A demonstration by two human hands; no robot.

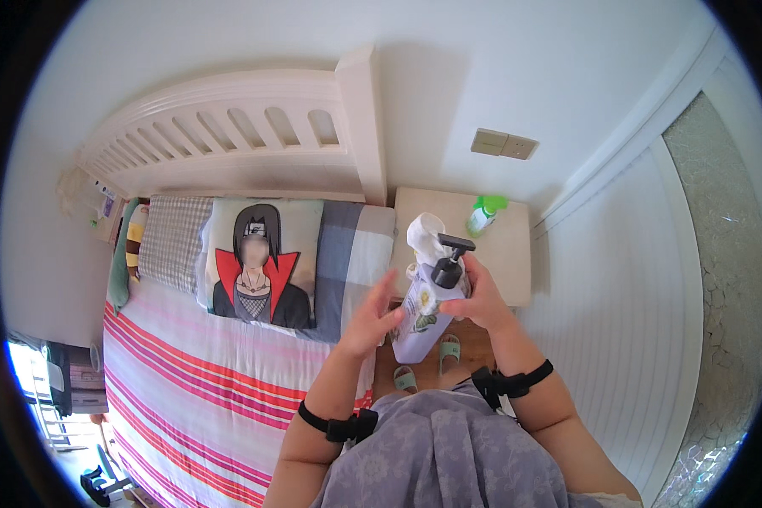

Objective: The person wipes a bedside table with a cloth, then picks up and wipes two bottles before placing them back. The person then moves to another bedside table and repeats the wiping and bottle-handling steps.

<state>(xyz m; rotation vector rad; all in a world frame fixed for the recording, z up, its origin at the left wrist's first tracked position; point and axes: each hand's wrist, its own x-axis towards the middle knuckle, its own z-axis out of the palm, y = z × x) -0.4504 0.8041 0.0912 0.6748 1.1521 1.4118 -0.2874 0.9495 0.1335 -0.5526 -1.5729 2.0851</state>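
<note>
A lavender plastic pump bottle [417, 333] with a black pump head [447, 272] and a printed white flower leans in front of my body. My right hand [482, 295] grips its upper right side, thumb across the front and fingers behind. Close by the bottle's left side is my left hand [371, 314], fingers apart and slightly blurred; its thumb is at the bottle's edge, and whether it touches is unclear. Behind the bottle, on a cream nightstand [511, 273], stands a white object [425, 232], partly hidden, its kind unclear.
A small bottle with a green top [482, 216] stands at the nightstand's back. On the left is a bed with a striped sheet [197, 394], a pillow with a cartoon figure [260, 273] and a slatted headboard [247, 127]. A white ribbed panel [616, 305] rises on the right.
</note>
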